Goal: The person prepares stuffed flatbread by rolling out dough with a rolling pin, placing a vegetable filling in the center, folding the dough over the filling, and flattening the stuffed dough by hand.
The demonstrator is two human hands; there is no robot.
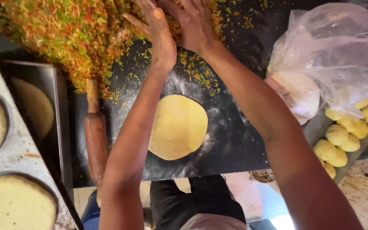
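Your one camera sits on your head and looks almost straight down, close to your work. You see the flat black floury bench [235,140] from above, with its far edge at the top of the view and your own legs at the bottom. Your arms reach up the middle.

We see a flat dough round [178,126] on the black table [235,136], a wooden rolling pin [95,136], and dough balls [341,138] beside a plastic bag [333,47].
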